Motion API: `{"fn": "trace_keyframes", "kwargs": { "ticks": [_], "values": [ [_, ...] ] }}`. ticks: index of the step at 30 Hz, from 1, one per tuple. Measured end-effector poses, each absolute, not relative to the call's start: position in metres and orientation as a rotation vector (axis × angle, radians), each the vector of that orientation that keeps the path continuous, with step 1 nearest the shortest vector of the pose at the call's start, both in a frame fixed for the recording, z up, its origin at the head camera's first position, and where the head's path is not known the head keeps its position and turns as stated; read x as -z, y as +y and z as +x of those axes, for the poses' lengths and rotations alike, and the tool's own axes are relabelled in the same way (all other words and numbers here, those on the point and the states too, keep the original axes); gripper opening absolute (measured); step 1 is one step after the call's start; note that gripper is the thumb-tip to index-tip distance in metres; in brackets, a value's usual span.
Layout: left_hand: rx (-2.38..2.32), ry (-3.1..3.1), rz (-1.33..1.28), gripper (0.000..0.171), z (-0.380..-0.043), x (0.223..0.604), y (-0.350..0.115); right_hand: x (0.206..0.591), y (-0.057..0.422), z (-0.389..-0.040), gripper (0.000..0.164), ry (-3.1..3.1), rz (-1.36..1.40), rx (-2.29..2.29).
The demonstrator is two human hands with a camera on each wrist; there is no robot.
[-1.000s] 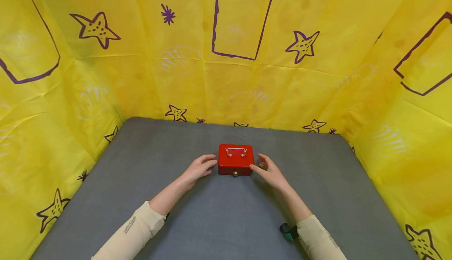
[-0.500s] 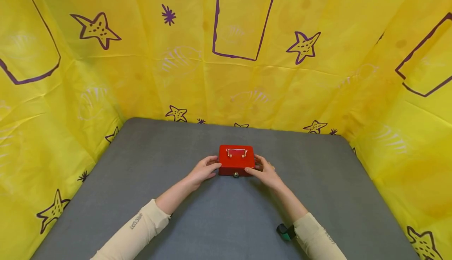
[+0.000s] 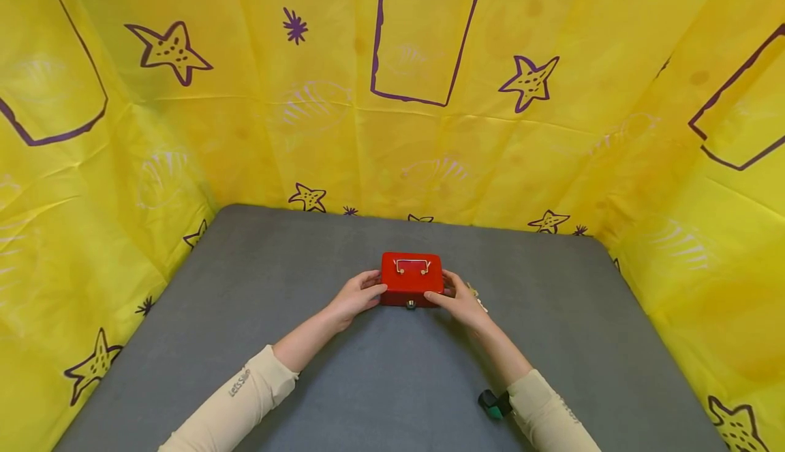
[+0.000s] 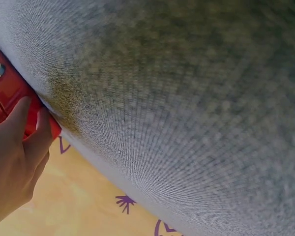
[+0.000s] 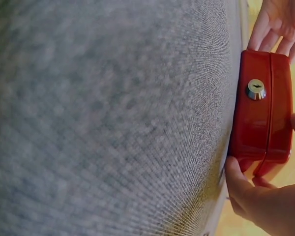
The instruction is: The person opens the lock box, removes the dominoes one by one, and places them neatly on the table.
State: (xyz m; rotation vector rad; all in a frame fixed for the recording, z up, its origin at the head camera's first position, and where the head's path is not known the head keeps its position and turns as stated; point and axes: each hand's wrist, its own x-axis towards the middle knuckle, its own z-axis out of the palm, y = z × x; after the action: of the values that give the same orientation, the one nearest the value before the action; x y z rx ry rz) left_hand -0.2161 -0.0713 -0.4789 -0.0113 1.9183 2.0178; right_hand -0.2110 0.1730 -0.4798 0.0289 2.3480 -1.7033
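Observation:
A closed red cash box (image 3: 412, 288) sits on the grey tabletop, its wire carrying handle folded on the lid. Its round silver key lock (image 5: 256, 89) faces the person. My left hand (image 3: 356, 298) holds the box's left side, thumb at the front edge of the lid. On the opposite side my right hand (image 3: 463, 304) grips the box, its thumb across the front right corner. Some of the fingers of both hands are hidden behind the box sides. The left wrist view shows the left hand's fingers (image 4: 22, 115) against the red metal.
Beside the right hand's outer edge shows a small gold and pale thing (image 3: 477, 296), too small to tell. Yellow cloth walls (image 3: 423, 145) with purple drawings surround the grey table (image 3: 392, 384) on the back and both sides. A dark band (image 3: 494, 404) is on the right wrist.
Both hands have closed in on the cash box from its sides; the left hand, apart from it before, now touches it. The small gold and pale thing has come into sight. The box has hardly moved.

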Motion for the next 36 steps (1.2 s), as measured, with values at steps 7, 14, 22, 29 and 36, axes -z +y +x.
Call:
{"fn": "trace_keyframes", "kwargs": {
  "ticks": [7, 14, 22, 29, 36],
  "values": [
    [-2.000, 1.932, -0.012, 0.055, -0.214, 0.478, -0.071, 0.483, 0.173, -0.212, 0.079, 2.347, 0.028, 1.705],
    [-1.975, 1.952, -0.014, 0.055, -0.209, 0.474, -0.074, 0.483, 0.170, -0.208, 0.079, 2.361, 0.028, 1.702],
    [-1.963, 1.972, -0.020, 0.055, -0.200, 0.473, -0.082, 0.485, 0.166, -0.201, 0.076, 2.364, -0.025, 1.727],
    [-1.943, 2.014, -0.007, 0.056, -0.191, 0.473, -0.086, 0.484, 0.162, -0.193, 0.075, 2.336, -0.037, 1.761],
    [-1.867, 2.153, 0.040, 0.058, -0.185, 0.473, -0.088, 0.482, 0.157, -0.189, 0.074, 2.377, 0.004, 1.718]
  ]
}}
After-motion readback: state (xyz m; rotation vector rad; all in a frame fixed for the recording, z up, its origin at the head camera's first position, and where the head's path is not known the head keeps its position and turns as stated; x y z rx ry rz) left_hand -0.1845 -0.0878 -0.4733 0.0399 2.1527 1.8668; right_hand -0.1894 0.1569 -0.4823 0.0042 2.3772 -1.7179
